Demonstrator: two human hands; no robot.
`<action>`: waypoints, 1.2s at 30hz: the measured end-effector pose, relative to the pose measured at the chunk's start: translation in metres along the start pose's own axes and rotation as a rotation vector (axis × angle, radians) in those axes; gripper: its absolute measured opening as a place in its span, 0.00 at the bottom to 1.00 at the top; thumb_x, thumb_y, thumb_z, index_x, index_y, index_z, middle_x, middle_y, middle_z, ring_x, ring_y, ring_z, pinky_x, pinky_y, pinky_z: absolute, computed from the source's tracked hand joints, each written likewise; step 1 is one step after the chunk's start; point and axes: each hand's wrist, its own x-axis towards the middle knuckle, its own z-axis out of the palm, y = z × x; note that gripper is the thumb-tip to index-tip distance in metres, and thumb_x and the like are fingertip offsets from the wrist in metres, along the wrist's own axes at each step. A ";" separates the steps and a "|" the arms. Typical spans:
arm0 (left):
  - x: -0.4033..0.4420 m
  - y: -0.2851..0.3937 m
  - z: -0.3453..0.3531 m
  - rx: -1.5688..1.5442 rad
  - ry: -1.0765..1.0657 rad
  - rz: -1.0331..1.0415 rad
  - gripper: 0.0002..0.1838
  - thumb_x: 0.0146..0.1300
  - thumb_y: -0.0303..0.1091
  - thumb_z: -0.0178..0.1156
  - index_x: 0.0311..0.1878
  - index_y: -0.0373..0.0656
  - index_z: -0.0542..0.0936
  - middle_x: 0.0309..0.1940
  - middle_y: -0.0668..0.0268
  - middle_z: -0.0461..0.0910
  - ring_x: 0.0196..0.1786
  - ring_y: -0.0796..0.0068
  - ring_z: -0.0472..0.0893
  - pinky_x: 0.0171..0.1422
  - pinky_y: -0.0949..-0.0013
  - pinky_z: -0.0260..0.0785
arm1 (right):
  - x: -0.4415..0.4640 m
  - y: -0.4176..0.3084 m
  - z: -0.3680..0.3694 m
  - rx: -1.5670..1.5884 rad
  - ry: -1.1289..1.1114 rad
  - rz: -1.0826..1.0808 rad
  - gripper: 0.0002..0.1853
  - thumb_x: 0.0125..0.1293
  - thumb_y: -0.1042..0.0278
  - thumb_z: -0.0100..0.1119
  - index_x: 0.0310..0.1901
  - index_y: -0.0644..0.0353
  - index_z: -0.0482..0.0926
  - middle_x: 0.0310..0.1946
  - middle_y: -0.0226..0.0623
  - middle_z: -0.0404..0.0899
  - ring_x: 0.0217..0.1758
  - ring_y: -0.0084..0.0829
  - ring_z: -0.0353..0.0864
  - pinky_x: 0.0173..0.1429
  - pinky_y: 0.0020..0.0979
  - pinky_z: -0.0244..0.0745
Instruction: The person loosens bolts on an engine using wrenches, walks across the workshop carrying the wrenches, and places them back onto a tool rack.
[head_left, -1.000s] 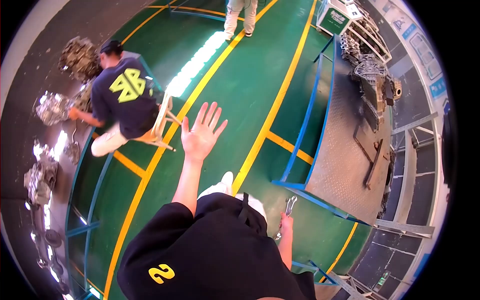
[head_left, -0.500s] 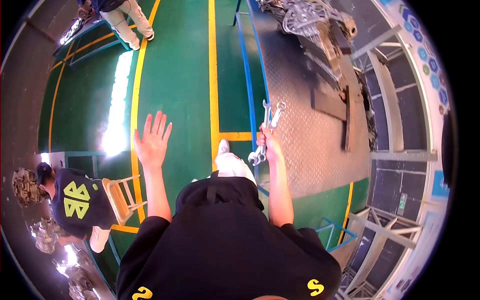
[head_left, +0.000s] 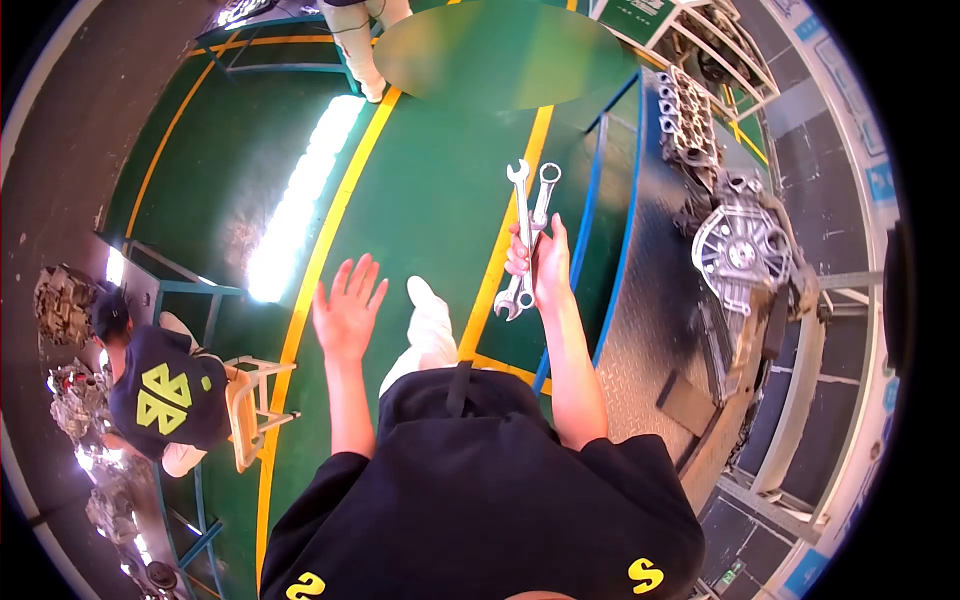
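Note:
My right hand (head_left: 545, 265) is wrapped round two metal wrenches (head_left: 530, 235), held upright in front of me. Their upper ends spread apart, one an open jaw and one a ring, and more wrench ends show below the fist. Out over the green floor, my left hand (head_left: 348, 308) holds nothing, its fingers stretched and apart. Both forearms reach forward from my black shirt.
At right stands a blue-edged metal workbench (head_left: 640, 335) with engine parts (head_left: 742, 250). A person (head_left: 170, 395) sits on a wooden stool (head_left: 242, 415) at left, beside more engine parts (head_left: 80, 400). Another person's legs (head_left: 355, 50) show at the top.
The wrenches in my right hand have risen from low at my side to in front of me. My left hand is lower and nearer my body. The view has shifted along the walkway.

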 end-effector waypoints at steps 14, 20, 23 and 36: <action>0.281 -0.001 0.097 0.790 -0.107 -0.324 0.30 0.65 0.49 0.41 0.63 0.37 0.58 0.64 0.57 0.57 0.68 0.65 0.54 0.69 0.60 0.45 | 0.240 -0.025 0.069 -0.262 0.046 0.139 0.29 0.64 0.37 0.33 0.29 0.59 0.67 0.08 0.24 0.54 0.07 0.19 0.53 0.13 0.22 0.50; 0.413 -0.021 0.092 0.754 -0.106 -0.443 0.24 0.65 0.48 0.44 0.54 0.39 0.65 0.43 0.64 0.71 0.42 0.73 0.72 0.45 0.65 0.66 | 0.363 -0.047 0.081 -0.691 -0.032 0.219 0.25 0.67 0.45 0.38 0.23 0.59 0.68 0.09 0.26 0.61 0.09 0.18 0.57 0.13 0.21 0.50; 0.465 -0.022 0.102 0.664 0.049 -0.333 0.20 0.63 0.48 0.47 0.49 0.41 0.68 0.36 0.68 0.71 0.36 0.76 0.71 0.39 0.68 0.66 | 0.429 -0.072 0.091 -0.827 -0.059 0.303 0.22 0.67 0.49 0.41 0.24 0.59 0.70 0.09 0.25 0.62 0.09 0.17 0.58 0.13 0.20 0.52; 0.674 0.031 0.123 0.559 0.216 -0.119 0.17 0.61 0.45 0.54 0.48 0.49 0.66 0.35 0.72 0.71 0.34 0.82 0.72 0.37 0.74 0.65 | 0.670 -0.132 0.153 -1.151 -0.226 0.605 0.22 0.66 0.50 0.37 0.29 0.62 0.71 0.17 0.29 0.68 0.14 0.19 0.63 0.17 0.20 0.60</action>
